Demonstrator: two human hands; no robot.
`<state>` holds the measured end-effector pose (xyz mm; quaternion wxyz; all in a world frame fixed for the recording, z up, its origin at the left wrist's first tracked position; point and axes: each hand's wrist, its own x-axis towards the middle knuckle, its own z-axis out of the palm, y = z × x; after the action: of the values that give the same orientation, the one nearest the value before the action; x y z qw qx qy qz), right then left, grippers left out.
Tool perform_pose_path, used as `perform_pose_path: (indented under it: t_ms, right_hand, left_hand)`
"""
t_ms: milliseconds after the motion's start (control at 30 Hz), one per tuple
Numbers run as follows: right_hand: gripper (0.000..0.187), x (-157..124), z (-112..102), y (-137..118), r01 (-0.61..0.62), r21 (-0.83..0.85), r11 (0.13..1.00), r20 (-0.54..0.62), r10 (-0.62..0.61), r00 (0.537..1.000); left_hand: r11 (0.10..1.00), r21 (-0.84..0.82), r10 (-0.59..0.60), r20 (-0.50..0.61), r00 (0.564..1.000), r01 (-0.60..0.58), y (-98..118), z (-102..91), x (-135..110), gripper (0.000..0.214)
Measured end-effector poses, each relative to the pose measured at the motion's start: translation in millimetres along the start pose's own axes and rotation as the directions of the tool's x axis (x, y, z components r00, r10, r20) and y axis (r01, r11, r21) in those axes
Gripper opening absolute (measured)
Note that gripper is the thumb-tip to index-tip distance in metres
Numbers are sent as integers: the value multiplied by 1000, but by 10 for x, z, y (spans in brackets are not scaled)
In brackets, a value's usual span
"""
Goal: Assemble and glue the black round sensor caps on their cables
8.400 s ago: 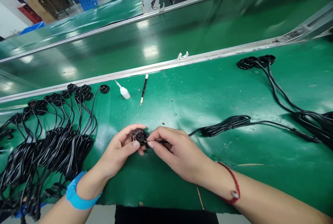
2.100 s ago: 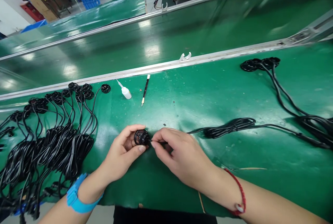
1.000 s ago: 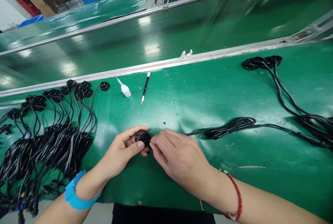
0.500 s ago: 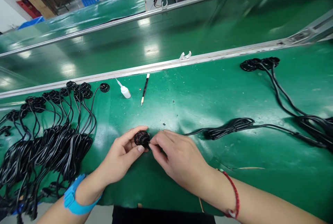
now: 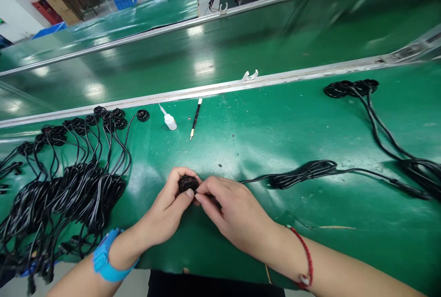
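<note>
My left hand (image 5: 172, 205) is closed around a small round black plastic part (image 5: 187, 184), with the thumb pressed on its near side. Against that part's right side, my right hand (image 5: 234, 207) pinches with thumb and forefinger, apparently on the black cable where it meets the part. The fingers mostly hide that spot. From behind my right hand the black cable (image 5: 257, 180) runs to a tied bundle (image 5: 303, 174) lying on the green table. Both hands are just above the table near its front edge.
At left lie several bundled black cables (image 5: 72, 196) with round black ends. A white dropper bottle (image 5: 170, 121) and a black pen-like tool (image 5: 196, 120) lie near the metal rail (image 5: 217, 91). More cables with round ends (image 5: 351, 88) are at right.
My left fingers have curled further around the round part, which has turned slightly. My right hand keeps its pinch beside it. The whole view has shifted a little.
</note>
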<state>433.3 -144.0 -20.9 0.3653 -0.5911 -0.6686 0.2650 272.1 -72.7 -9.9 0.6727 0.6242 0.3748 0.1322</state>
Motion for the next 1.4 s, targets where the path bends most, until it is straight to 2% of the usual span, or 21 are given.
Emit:
perform_pose_path:
  t_ms: [167, 267, 433, 533, 667, 800, 933, 1000, 1200, 1400]
  right_hand:
    - [14, 16, -57, -34, -121, 134, 984, 78, 111, 991]
    - [13, 27, -102, -65, -160, 133, 978, 173, 136, 975]
    - [12, 48, -190, -114, -221, 63, 973, 334, 188, 924]
    - [17, 50, -215, -139, -215, 44, 976, 362, 185, 914]
    - [23, 49, -210, -144, -264, 117, 957, 365, 206, 908]
    - [24, 78, -204, -85, -374, 265, 889, 420, 242, 875]
    - [23, 116, -207, -5, -546, 367, 753, 552, 296, 780]
    - [21, 126, -200, 26, -586, 388, 711, 579, 306, 756]
    - [25, 120, -144, 84, -609, 446, 655, 586, 301, 753]
    - [26, 103, -133, 94, -628, 454, 632, 607, 297, 737]
  left_hand:
    - [999, -33, -15, 17, 1000, 16, -5, -15, -36, 14]
    - [1000, 6, 7, 5, 1000, -7, -16, -26, -64, 15]
    - [985, 156, 74, -10, 997, -72, -50, -27, -112, 21]
    - [974, 214, 74, 7, 997, -74, -54, -22, -121, 22]
    - [979, 201, 17, 37, 999, -24, -37, -44, -105, 23]
    - [992, 117, -64, 120, 991, 50, -18, -85, -66, 28]
    - [993, 75, -105, 153, 983, 94, -14, -79, -26, 38]
    - [991, 89, -110, 132, 985, 99, -20, -70, -16, 37]
    - [971, 122, -219, 126, 968, 204, 10, -81, -14, 32]
    - [935, 325, -189, 125, 974, 140, 119, -102, -4, 22]
